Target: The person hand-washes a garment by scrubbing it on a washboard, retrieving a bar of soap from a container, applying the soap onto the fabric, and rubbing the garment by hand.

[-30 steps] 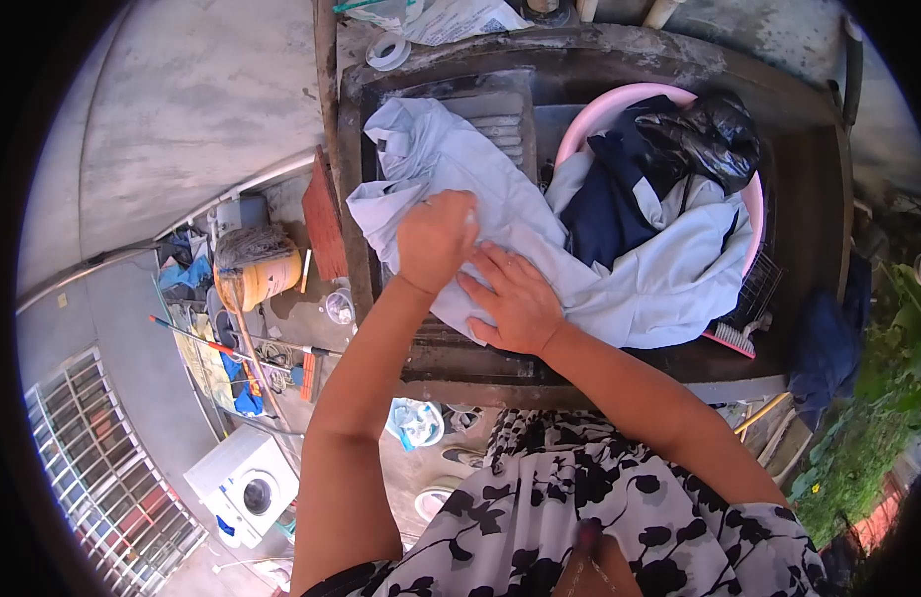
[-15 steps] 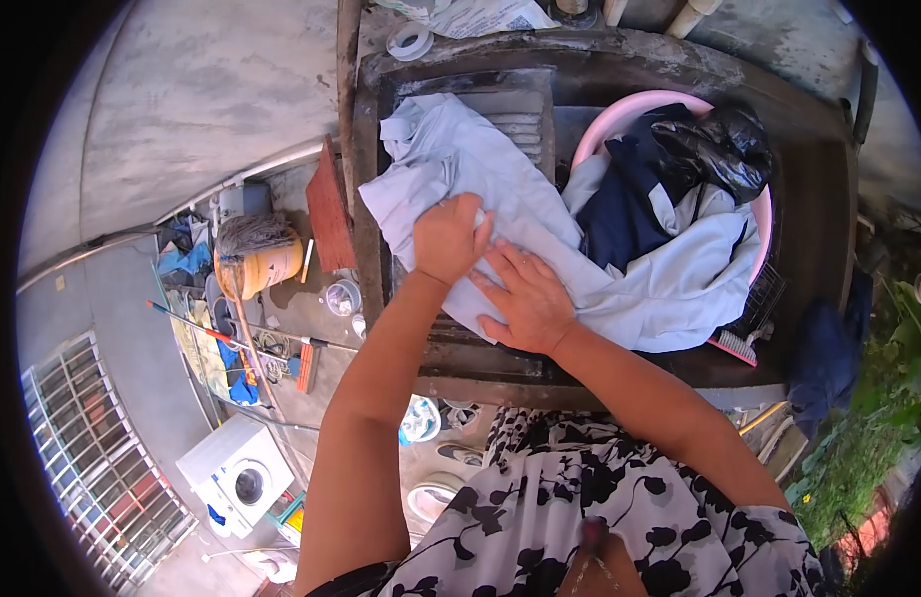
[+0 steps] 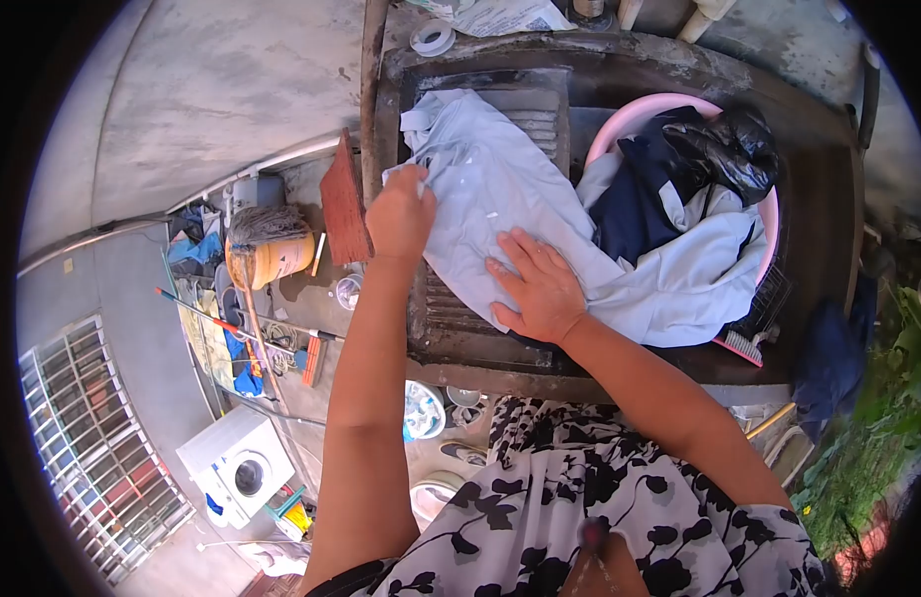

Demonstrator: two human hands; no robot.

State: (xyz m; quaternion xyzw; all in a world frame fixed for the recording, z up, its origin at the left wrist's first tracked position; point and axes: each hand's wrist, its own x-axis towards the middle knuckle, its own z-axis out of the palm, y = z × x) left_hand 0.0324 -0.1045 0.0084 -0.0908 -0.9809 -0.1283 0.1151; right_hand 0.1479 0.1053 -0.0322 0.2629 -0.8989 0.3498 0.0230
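A wet, pale blue garment (image 3: 500, 174) is spread over the ribbed washboard (image 3: 460, 313) of a dark stone sink. My left hand (image 3: 401, 214) is closed on the garment's left edge; its fingertips are partly hidden. Flat on the cloth, fingers spread, lies my right hand (image 3: 540, 289). A small white spot shows on the fabric between the hands; I cannot tell what it is. The garment's other end trails right, over a pink basin (image 3: 620, 121) holding dark navy cloth (image 3: 630, 204) and a shiny black item (image 3: 734, 154).
A pink brush (image 3: 744, 348) lies by a dark wire basket (image 3: 769, 298) at the sink's right. A roll of tape (image 3: 433, 38) sits on the back ledge. Left are a reddish board (image 3: 345, 204), a yellow bucket with a mop (image 3: 281, 261) and a washing machine (image 3: 242, 470).
My left hand has moved left, from the middle of the garment to its edge, and the cloth lies flatter there. My right hand stays flat, shifted slightly right in view.
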